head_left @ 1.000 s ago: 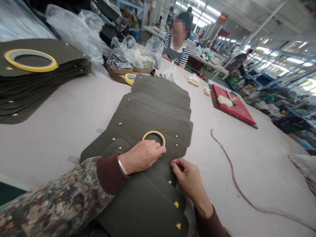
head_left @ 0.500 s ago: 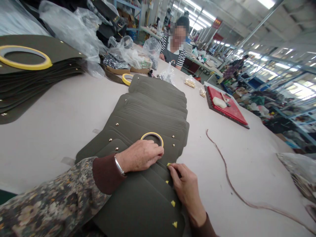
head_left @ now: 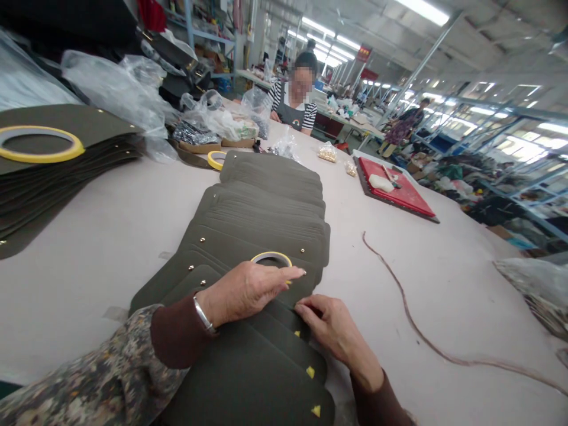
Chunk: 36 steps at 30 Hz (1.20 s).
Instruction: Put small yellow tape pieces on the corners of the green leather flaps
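Overlapping dark olive panels (head_left: 266, 204) with small metal studs lie fanned out in front of me. My left hand (head_left: 248, 290) rests over them, its index finger straight and the others curled around the near side of a roll of yellow tape (head_left: 270, 255). The hand covers the roll's lower part. At the panels' right edge, my right hand (head_left: 335, 328) is closed in a pinch, thumb and index fingertips touching the edge; what lies between them is hidden. Below it, small yellow tape pieces (head_left: 310, 372) stick along the edges of the panels.
At left lies a stack of olive panels (head_left: 66, 195) with a yellow tape roll (head_left: 39, 157) on top. A brown cord (head_left: 406, 305) runs across the table's right side. Further back are a red board (head_left: 394, 186), bags of gold studs (head_left: 327, 152) and a seated person (head_left: 293, 100).
My left index finger has straightened out to the right. The yellow tape bit at my right fingertips no longer shows. The view has shifted slightly.
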{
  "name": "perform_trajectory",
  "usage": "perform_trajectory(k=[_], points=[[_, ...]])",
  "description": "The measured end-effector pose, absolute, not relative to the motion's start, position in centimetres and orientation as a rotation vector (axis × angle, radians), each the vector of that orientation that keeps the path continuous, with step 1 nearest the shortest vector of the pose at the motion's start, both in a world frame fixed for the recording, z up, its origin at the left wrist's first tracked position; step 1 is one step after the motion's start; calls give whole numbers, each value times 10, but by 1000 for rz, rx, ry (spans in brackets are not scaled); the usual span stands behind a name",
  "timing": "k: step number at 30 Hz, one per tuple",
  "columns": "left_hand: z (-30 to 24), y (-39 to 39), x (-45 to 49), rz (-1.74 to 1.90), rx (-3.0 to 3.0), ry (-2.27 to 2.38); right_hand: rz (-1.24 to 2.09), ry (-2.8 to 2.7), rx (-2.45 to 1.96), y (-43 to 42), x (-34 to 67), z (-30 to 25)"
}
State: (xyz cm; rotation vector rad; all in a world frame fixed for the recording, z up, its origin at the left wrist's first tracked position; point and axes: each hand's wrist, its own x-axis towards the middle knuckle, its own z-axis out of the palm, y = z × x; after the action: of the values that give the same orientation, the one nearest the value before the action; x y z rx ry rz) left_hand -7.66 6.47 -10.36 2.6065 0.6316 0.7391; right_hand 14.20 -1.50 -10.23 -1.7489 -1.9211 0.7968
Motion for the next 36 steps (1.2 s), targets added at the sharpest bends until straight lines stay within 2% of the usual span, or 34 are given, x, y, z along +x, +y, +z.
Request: perform_trajectory(k=[4,9,18,21,25,28,36], points=[[-102,59,-73,738,2583,696,557,-1696,-1535,-16,137,-99],[-100,55,-66,762,2621,677,362,-1826,-1241,-11,123,-96],[-96,60,-59,639,2660,709,-22,-1871,-1231,-2,117,-108],[-94,61,-57,665,2699,731,151,-1719,-1341,-2,117,-106],[-96,62,-52,816,2795,682,731,-1312,-1452,-1,115,-101],[-101,61,-50,949,2794,680,1016,-1079,-1416,3,114,-103],[-105,54,-49,953,2814,710,1073,-870,-1483,15,135,-119]])
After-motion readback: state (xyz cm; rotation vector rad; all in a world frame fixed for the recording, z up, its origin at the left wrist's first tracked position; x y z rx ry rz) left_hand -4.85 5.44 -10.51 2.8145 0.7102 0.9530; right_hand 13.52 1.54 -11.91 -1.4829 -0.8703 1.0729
